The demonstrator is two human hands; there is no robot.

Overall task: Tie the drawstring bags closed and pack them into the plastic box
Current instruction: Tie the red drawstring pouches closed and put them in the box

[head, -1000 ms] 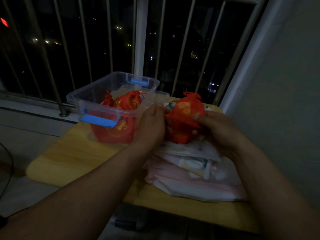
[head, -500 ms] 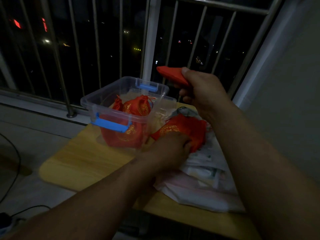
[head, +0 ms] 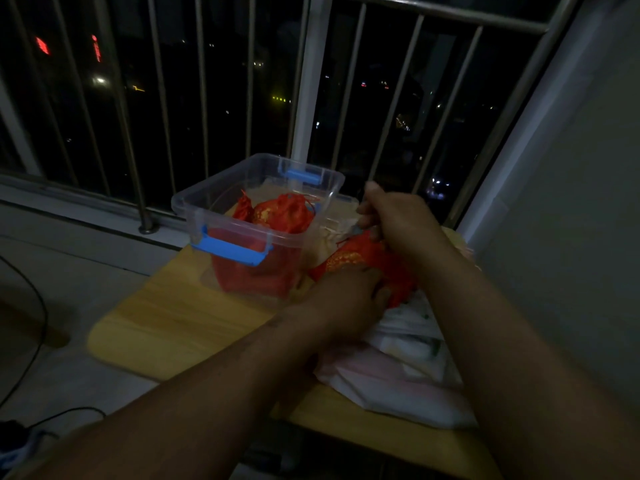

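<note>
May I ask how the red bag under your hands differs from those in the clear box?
The held bag lies on white packets; the boxed bags sit in the clear box. Left hand and right hand hold the held bag; the boxed bags lie untouched. All are red, gold-printed.

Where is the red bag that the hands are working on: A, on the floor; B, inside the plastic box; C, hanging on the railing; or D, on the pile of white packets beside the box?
D: the red bag lies on the white packets, outside the plastic box, held by the left hand.
</note>
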